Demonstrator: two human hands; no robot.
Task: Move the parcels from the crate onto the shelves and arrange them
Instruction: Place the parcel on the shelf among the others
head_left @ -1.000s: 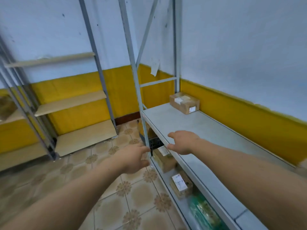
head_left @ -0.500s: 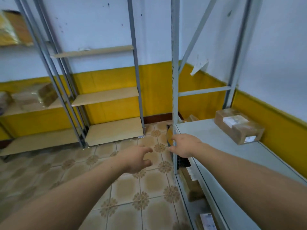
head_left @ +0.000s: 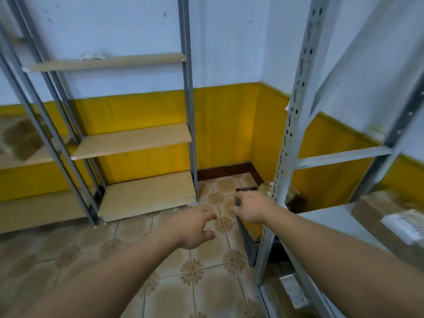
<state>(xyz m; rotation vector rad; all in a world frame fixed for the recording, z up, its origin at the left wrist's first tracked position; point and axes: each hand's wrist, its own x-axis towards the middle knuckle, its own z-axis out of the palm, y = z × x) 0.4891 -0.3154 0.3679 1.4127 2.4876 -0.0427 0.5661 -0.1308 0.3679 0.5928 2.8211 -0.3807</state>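
A dark mesh crate stands on the tiled floor beside the grey shelf rack's perforated post. Something yellow shows inside it, and brown parcels lie behind the post. My right hand hovers over the crate's left rim, fingers loosely curled; no grip shows. My left hand is open above the floor tiles, left of the crate, holding nothing. A cardboard parcel with a white label sits on the grey shelf at the right. Another labelled parcel lies on the shelf below.
A rack with wooden shelves stands against the yellow and white wall ahead. A second rack at the far left carries a blurred brown parcel. Patterned floor tiles lie between the racks.
The view has swung left and down from the grey shelf towards the corner. The crate has come into sight, and both hands have reached forward to it, the right one over its rim.
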